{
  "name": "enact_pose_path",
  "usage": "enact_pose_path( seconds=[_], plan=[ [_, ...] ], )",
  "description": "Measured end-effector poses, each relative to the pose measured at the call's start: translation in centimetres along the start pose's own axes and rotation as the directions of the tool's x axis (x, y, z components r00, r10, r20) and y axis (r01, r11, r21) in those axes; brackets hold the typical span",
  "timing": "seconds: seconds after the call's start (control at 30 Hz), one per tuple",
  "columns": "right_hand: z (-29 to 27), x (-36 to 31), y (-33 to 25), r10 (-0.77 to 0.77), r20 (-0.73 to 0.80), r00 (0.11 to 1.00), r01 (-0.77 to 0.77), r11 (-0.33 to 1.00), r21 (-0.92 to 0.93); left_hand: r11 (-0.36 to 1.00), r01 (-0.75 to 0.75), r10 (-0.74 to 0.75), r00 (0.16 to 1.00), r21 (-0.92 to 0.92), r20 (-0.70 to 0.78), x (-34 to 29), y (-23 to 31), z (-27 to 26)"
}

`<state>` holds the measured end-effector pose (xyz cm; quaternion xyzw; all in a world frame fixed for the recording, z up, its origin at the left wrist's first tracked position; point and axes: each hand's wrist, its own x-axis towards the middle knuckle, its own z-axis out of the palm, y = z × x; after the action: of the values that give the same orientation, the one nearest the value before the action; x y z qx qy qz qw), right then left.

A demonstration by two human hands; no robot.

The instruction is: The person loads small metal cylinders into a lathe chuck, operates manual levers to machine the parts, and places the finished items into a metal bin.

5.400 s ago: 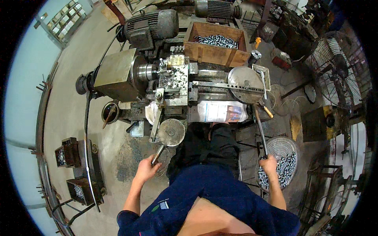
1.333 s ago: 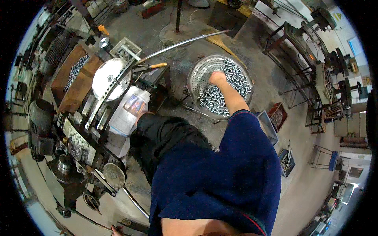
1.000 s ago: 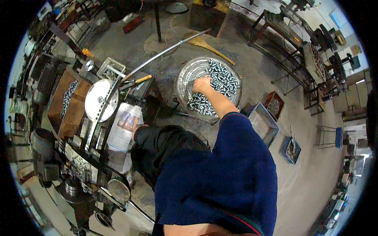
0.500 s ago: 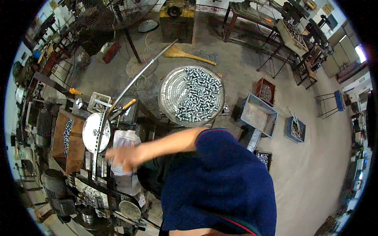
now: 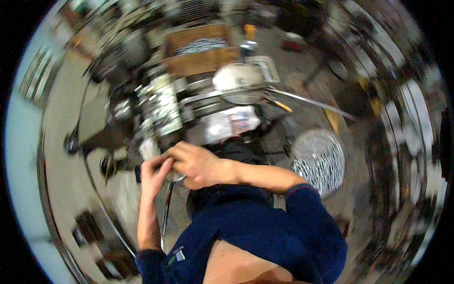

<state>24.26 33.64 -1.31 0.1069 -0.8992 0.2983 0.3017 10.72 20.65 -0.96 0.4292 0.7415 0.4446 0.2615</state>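
- Right now both hands meet in front of the machine: the right hand reaches across from the right, and the left hand comes up from below to meet it.
- Their fingers close together at one spot, the grip of each pressed around something small; blur hides what it is, and I cannot tell whether either grip truly pinches a piece.
- Just beyond the grip sits the machine's blurred metal head, and just beneath it a round metal dish peeks out.
- Farther beyond stands a wooden crate of small metal parts.
- Well off to the right of the grip, a round wire basket of shiny metal pieces rests on the floor.
- To do this well, I judge the hands should steady against each other and keep the fingers clear of the machine's moving parts.
- Seating the piece squarely likely needs a slow, watched feed.
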Motion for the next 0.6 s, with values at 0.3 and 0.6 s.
enact_pose_path(
  seconds=[0.3,0.6],
  plan=[
    [-0.3,3.2,1.0,-0.140,0.158,0.977,0.132,0.989,0.060,0.974,0.056,-0.059,0.998,-0.219,-0.008,-1.3,0.4,-1.8],
    [1.0,10.5,4.4,-0.229,0.372,0.900,0.260,0.965,-0.035,0.998,0.043,-0.046,0.996,0.042,0.079,-2.6,-0.9,-9.2]
  ],
)
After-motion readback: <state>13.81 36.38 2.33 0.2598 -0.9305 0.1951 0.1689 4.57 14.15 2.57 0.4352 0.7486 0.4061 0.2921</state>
